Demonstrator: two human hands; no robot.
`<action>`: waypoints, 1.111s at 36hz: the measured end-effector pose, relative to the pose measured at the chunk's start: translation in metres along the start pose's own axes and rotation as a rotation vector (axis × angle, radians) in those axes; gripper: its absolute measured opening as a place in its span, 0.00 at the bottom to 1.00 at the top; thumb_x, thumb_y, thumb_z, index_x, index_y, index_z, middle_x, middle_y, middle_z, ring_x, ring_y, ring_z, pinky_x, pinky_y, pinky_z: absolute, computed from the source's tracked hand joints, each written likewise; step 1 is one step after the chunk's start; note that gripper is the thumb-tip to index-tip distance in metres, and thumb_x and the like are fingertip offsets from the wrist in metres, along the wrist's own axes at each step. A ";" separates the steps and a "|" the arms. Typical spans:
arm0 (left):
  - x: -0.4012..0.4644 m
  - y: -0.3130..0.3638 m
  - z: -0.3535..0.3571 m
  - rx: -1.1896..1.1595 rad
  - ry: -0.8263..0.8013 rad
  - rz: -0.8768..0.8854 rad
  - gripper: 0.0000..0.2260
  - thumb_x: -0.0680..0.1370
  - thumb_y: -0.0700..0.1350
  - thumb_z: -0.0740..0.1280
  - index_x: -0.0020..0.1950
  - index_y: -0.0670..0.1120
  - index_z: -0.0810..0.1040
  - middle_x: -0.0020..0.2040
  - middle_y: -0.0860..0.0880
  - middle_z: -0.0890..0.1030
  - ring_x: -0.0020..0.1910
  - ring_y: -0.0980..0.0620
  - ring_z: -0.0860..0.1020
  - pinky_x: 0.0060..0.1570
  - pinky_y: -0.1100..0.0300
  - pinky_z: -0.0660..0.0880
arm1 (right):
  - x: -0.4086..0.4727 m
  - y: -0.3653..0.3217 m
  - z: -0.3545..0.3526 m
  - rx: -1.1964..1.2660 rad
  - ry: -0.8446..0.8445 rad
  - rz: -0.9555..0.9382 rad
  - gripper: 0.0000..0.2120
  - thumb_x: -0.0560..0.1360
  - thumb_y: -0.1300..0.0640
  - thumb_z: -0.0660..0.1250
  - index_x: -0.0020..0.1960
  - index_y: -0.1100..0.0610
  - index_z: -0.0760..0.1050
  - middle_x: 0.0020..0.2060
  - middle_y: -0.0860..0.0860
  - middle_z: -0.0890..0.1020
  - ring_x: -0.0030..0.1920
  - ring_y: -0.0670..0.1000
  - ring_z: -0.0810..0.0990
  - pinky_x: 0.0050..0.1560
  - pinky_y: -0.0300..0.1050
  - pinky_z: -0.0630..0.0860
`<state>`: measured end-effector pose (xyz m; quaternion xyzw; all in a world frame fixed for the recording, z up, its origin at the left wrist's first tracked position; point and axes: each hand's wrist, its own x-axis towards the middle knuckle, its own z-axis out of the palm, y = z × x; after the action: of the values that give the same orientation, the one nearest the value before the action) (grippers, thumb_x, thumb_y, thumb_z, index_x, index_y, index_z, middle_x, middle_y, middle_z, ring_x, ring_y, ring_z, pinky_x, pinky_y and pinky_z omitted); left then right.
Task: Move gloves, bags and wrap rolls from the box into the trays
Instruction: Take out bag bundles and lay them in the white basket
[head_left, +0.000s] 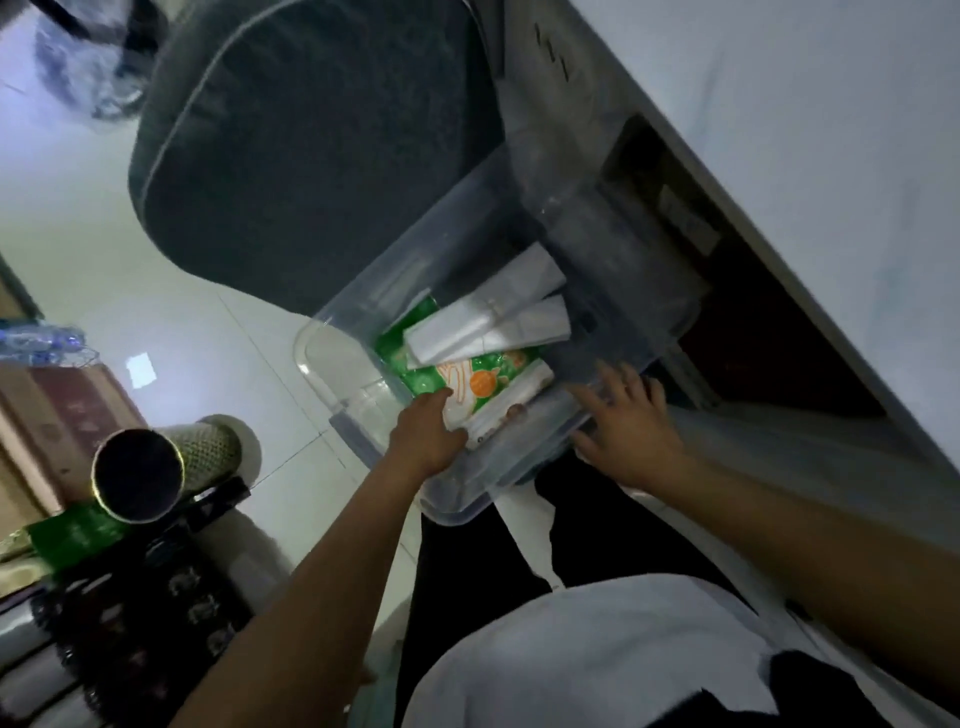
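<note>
Here, your left hand (427, 435) reaches into the clear plastic box (332, 364), fingers curled on the near edge of a glossy green-and-orange packet (488, 384) lying flat inside. Slim white folded bags (488, 317) rest across the packet's far end. Your right hand (631, 423), fingers spread and relaxed, rests on the box's near right rim. A cardboard tube (140, 475) lies at near left.
</note>
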<state>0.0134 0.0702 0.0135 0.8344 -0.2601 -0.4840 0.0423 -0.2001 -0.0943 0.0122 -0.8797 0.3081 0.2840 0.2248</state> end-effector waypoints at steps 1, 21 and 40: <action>0.015 -0.004 -0.001 0.011 -0.009 -0.004 0.28 0.76 0.48 0.69 0.75 0.46 0.67 0.73 0.41 0.70 0.69 0.40 0.70 0.66 0.49 0.70 | 0.002 0.002 0.004 0.004 0.003 0.034 0.32 0.76 0.36 0.58 0.77 0.43 0.57 0.80 0.55 0.51 0.78 0.61 0.48 0.72 0.66 0.50; 0.201 -0.011 0.009 0.364 -0.017 0.093 0.36 0.77 0.46 0.68 0.81 0.50 0.53 0.81 0.43 0.54 0.78 0.39 0.56 0.72 0.48 0.61 | 0.012 -0.020 0.074 0.166 0.350 0.293 0.31 0.79 0.37 0.50 0.80 0.45 0.53 0.81 0.51 0.47 0.80 0.58 0.43 0.70 0.70 0.54; 0.207 -0.008 0.012 0.546 0.051 0.127 0.37 0.75 0.44 0.72 0.79 0.53 0.56 0.64 0.39 0.72 0.62 0.41 0.74 0.51 0.49 0.76 | 0.026 -0.033 0.083 0.243 0.414 0.373 0.33 0.76 0.41 0.55 0.80 0.44 0.51 0.80 0.55 0.47 0.79 0.60 0.40 0.71 0.70 0.55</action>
<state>0.0884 -0.0194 -0.1578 0.8089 -0.4315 -0.3711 -0.1474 -0.1906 -0.0343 -0.0582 -0.8137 0.5355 0.0960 0.2047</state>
